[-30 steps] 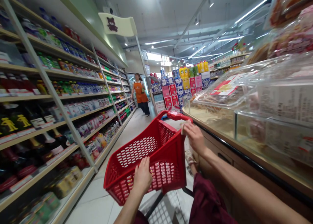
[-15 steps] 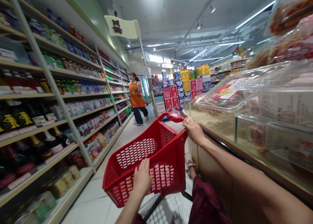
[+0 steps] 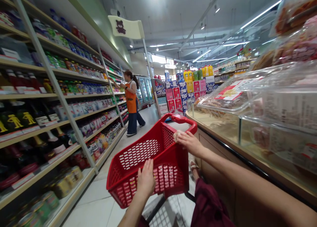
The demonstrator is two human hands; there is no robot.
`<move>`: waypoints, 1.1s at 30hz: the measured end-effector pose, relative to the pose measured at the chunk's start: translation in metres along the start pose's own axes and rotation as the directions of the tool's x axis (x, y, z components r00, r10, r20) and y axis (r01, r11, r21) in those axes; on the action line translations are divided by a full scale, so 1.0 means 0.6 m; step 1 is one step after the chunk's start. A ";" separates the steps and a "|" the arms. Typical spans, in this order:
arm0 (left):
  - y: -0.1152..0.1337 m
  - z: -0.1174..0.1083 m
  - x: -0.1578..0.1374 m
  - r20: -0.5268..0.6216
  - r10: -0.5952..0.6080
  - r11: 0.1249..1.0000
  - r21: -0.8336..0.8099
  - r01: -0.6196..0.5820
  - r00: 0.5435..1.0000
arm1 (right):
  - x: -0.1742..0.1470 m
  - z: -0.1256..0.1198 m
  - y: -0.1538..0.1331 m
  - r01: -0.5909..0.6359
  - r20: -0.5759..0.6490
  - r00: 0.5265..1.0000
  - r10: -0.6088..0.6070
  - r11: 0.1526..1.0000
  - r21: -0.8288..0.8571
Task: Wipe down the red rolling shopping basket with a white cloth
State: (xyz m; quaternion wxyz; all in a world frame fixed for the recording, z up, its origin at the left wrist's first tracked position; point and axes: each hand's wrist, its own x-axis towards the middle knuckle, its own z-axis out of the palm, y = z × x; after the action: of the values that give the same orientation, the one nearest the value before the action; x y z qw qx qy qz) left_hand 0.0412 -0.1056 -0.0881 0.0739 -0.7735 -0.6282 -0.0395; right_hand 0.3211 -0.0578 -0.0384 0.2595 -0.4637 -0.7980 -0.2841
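A red plastic shopping cart (image 3: 170,161) with perforated sides stands in front of me; its inside looks bare where I can see it. My left hand (image 3: 146,179) lies against the near side, fingers stretched out along the top rim. Under the fingers of my right hand (image 3: 189,142) is a crumpled whitish cloth (image 3: 178,136), pressed onto the rim close to the handle (image 3: 192,123). The palm side of both hands is hidden.
Shelves of bottles and cans (image 3: 84,88) line the left. On the right, a glass-edged counter (image 3: 218,131) bears clear packed food trays (image 3: 228,94). Stacked drink boxes (image 3: 177,93) stand ahead. A person in an orange apron (image 3: 131,99) is by the shelves.
My right hand has moved left with the cloth, from the handle's end onto the side rim. My left hand stays on the cart. The person in the apron has turned and reaches toward the shelves.
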 end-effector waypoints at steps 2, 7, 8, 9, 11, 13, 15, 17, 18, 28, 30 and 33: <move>0.001 0.002 0.001 -0.003 0.005 1.000 0.003 -0.005 1.000 | 0.002 -0.011 0.017 -0.203 -0.032 0.979 0.202 0.978 -0.051; 0.006 0.007 0.003 -0.034 0.005 1.000 0.016 -0.005 0.999 | -0.002 0.000 -0.010 -0.230 -0.058 0.972 0.227 0.972 -0.055; 0.006 0.007 0.003 -0.033 0.006 1.000 0.022 -0.005 0.999 | -0.004 0.007 -0.024 -0.105 -0.039 0.994 0.104 0.994 -0.027; 0.007 0.007 0.003 -0.029 0.008 1.000 0.030 -0.007 1.000 | -0.006 0.014 -0.035 -0.001 -0.025 1.000 0.001 1.000 -0.002; 0.008 0.008 0.002 -0.020 0.014 0.999 0.043 -0.013 1.000 | -0.006 0.021 -0.040 0.036 -0.022 0.999 -0.036 0.999 0.010; 0.009 0.009 0.001 -0.021 0.017 0.999 0.051 -0.016 1.000 | -0.003 0.021 -0.030 -0.152 -0.059 0.987 0.150 0.988 -0.030; 0.010 0.010 0.001 -0.031 0.014 0.998 0.054 -0.012 0.999 | 0.000 0.021 -0.025 -0.315 -0.095 0.947 0.308 0.947 -0.065; 0.010 0.013 0.001 -0.043 0.012 0.998 0.055 -0.010 0.999 | 0.000 0.026 -0.038 -0.275 -0.086 0.959 0.270 0.959 -0.063; 0.010 0.014 0.001 -0.048 0.013 0.998 0.057 -0.010 0.999 | -0.001 0.029 -0.048 -0.190 -0.066 0.980 0.186 0.981 -0.047; 0.013 0.026 0.002 -0.088 0.018 0.998 0.060 -0.013 0.996 | 0.006 0.029 -0.068 -0.257 -0.069 0.965 0.252 0.964 -0.069; 0.013 0.029 0.002 -0.091 0.021 0.998 0.067 -0.015 0.996 | 0.002 0.041 -0.088 -0.090 -0.045 0.995 0.089 0.995 -0.035; 0.011 0.032 0.002 -0.088 0.036 0.997 0.076 -0.029 0.995 | 0.000 0.045 -0.088 -0.078 -0.039 0.996 0.078 0.997 -0.022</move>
State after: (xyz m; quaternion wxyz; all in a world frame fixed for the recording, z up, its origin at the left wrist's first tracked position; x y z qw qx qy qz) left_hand 0.0476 -0.1024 -0.1072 0.1314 -0.7778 -0.6127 -0.0496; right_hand 0.2705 -0.0606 -0.0688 0.2799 -0.4921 -0.7709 -0.2919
